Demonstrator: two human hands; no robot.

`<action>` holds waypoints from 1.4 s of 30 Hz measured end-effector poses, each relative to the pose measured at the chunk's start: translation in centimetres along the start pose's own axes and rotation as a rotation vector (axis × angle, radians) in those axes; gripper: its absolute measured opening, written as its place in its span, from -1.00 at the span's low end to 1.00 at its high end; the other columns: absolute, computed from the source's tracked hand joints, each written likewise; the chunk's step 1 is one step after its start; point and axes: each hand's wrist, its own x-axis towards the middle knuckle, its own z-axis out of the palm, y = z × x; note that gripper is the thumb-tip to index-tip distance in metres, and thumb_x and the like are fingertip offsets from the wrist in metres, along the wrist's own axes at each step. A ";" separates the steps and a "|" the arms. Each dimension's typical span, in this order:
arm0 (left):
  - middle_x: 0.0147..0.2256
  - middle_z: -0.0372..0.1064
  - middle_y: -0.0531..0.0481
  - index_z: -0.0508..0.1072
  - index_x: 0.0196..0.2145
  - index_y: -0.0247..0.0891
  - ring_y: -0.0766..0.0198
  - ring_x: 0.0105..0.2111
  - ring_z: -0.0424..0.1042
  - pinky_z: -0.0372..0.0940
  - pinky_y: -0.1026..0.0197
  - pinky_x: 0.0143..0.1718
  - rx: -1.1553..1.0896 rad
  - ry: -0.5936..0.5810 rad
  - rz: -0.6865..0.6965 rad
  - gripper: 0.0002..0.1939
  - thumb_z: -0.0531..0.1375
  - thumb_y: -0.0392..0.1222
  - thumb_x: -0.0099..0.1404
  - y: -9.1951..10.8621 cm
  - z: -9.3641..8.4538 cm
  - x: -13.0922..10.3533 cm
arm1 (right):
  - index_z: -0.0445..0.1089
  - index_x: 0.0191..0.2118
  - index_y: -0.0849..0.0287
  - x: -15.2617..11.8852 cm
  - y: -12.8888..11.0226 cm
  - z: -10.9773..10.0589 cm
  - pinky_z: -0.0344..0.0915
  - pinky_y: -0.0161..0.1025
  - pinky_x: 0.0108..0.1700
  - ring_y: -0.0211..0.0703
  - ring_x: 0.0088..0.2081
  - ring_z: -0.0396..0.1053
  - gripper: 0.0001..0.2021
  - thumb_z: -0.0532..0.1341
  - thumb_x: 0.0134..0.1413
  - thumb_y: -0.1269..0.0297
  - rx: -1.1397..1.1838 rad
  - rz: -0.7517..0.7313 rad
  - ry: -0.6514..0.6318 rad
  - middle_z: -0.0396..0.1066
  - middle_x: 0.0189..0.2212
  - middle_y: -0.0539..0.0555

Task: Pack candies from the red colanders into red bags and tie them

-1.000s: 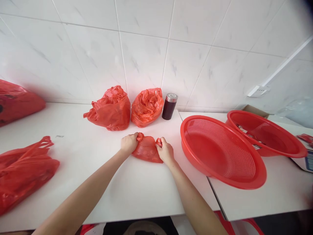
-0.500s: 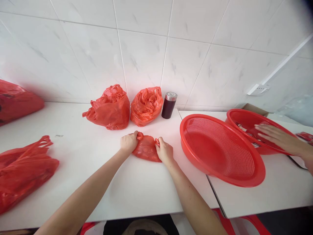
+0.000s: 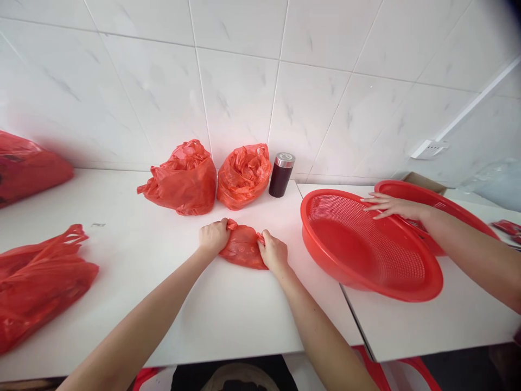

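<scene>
A small red plastic bag [image 3: 242, 248] lies on the white table in front of me, with round shapes showing faintly through its film. My left hand [image 3: 214, 237] is closed on its left upper corner, where the plastic is twisted. On the opposite corner my right hand [image 3: 274, 252] grips another bunched end. The bag's top edge stretches between the two fists. What is inside cannot be made out.
Two stuffed red bags [image 3: 183, 182] [image 3: 244, 176] and a dark tumbler [image 3: 281, 175] stand by the wall. More red bags [image 3: 36, 282] [image 3: 30, 168] lie left. A co-worker's hand [image 3: 393, 206] reaches over a red colander [image 3: 345, 279], beside a second red basket [image 3: 459, 209].
The co-worker's hand has moved left from the far basket to the near colander's rim, and that colander has shifted slightly. My hands keep hold of the bag, almost unmoved.
</scene>
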 end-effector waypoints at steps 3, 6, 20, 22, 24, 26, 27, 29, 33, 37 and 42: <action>-0.02 0.39 -0.14 0.41 0.00 -0.29 0.10 -0.06 0.41 0.33 -0.09 -0.04 -0.174 -0.004 -0.074 -0.67 0.17 -0.06 0.36 -0.8 -0.9 0.0 | 0.18 -0.47 0.12 -0.2 0.5 -0.4 -0.11 -0.30 -0.44 -0.26 -0.54 0.12 -0.73 0.14 0.19 0.11 0.144 0.001 0.035 0.23 -0.60 -0.07; -0.11 0.42 -0.11 0.43 -0.08 -0.31 0.15 -0.15 0.44 0.36 -0.02 -0.11 -0.422 -0.026 -0.163 -0.68 0.15 -0.01 0.36 -2.7 -2.7 -0.8 | 0.11 -0.53 0.12 -0.2 1.1 -0.8 -0.01 -0.33 -0.44 -0.28 -0.54 0.07 -0.56 0.06 0.21 -0.11 0.341 -0.002 0.068 0.13 -0.63 -0.09; -0.15 0.49 -0.10 0.48 -0.28 -0.18 0.13 -0.19 0.49 0.40 0.08 -0.14 -1.287 -0.241 -0.272 -0.84 0.25 -0.19 0.12 -7.1 -8.4 -7.9 | -0.02 -0.57 0.09 0.3 1.3 -1.2 -0.03 -0.31 -0.54 -0.32 -0.61 -0.05 -0.51 0.04 0.21 -0.15 0.940 0.002 -0.002 -0.05 -0.67 -0.13; 0.03 0.42 -0.07 0.46 -0.15 -0.10 0.03 0.03 0.40 0.31 -0.01 0.03 -1.215 -0.135 -0.136 -0.71 0.28 -0.15 0.13 -6.2 -9.7 -8.5 | -0.01 -0.57 0.10 0.2 1.2 -1.7 0.00 -0.31 -0.54 -0.32 -0.62 -0.03 -0.51 0.01 0.24 -0.14 0.988 -0.021 -0.015 -0.02 -0.68 -0.13; 0.11 0.35 -0.03 0.42 -0.08 -0.05 0.00 0.15 0.28 0.18 -0.09 0.15 -0.955 0.207 0.063 -0.67 0.26 -0.11 0.16 -4.7 -10.3 -9.1 | 0.00 -0.57 0.10 0.0 0.8 -2.3 0.02 -0.31 -0.51 -0.33 -0.61 0.01 -0.51 0.02 0.24 -0.13 1.024 -0.063 -0.035 0.00 -0.68 -0.12; 0.10 0.33 -0.03 0.44 -0.08 -0.05 0.04 0.16 0.26 0.12 -0.07 0.19 -0.592 0.473 0.307 -0.71 0.22 -0.12 0.21 -2.4 -9.8 -9.2 | 0.02 -0.57 0.11 -0.5 0.1 -2.8 0.04 -0.31 -0.49 -0.33 -0.60 0.04 -0.51 0.06 0.23 -0.11 1.049 -0.115 -0.066 0.03 -0.68 -0.12; 0.11 0.32 -0.04 0.45 -0.08 -0.06 0.05 0.15 0.26 0.11 -0.05 0.20 -0.422 0.477 0.429 -0.73 0.20 -0.13 0.24 -1.2 -9.2 -9.1 | 0.04 -0.57 0.11 -0.7 -0.2 -3.1 0.05 -0.31 -0.48 -0.32 -0.59 0.06 -0.52 0.08 0.23 -0.10 1.058 -0.140 -0.083 0.05 -0.68 -0.12; 0.10 0.34 -0.07 0.45 -0.05 -0.08 0.06 0.13 0.28 0.14 -0.02 0.17 -0.169 0.243 0.609 -0.72 0.15 -0.13 0.28 1.1 -7.6 -8.5 | 0.07 -0.58 0.12 -1.2 -0.7 -3.6 0.08 -0.30 -0.46 -0.32 -0.59 0.09 -0.52 0.10 0.22 -0.08 1.072 -0.183 -0.103 0.11 -0.68 -0.10; -0.23 0.51 -0.04 0.50 -0.17 -0.14 0.07 -0.17 0.45 0.26 0.02 -0.04 0.040 -0.072 0.626 -0.77 0.16 -0.22 0.21 3.5 -5.9 -7.0 | 0.09 -0.55 0.13 -1.6 -0.8 -4.4 0.13 -0.30 -0.42 -0.32 -0.57 0.14 -0.54 0.05 0.27 -0.06 1.111 -0.195 -0.040 0.17 -0.66 -0.09; -0.38 0.47 0.04 0.46 -0.31 -0.14 0.19 -0.40 0.42 0.24 0.19 -0.37 0.050 -0.112 0.476 -0.85 0.09 -0.18 0.23 2.2 -9.4 -7.0 | 0.15 -0.41 0.11 -1.2 -0.4 -4.8 0.09 -0.34 -0.48 -0.34 -0.58 0.12 -0.66 0.06 0.27 -0.03 1.171 -0.018 0.176 0.18 -0.63 -0.14; -0.44 0.42 0.09 0.41 -0.32 -0.12 0.19 -0.42 0.39 0.20 0.22 -0.41 0.092 -0.071 0.176 -0.75 0.05 0.06 0.27 -3.3 -15.0 -9.5 | 0.22 -0.34 0.11 -1.1 -0.4 -4.8 0.09 -0.35 -0.48 -0.34 -0.57 0.14 -0.72 0.18 0.17 0.00 1.164 0.229 0.171 0.19 -0.63 -0.15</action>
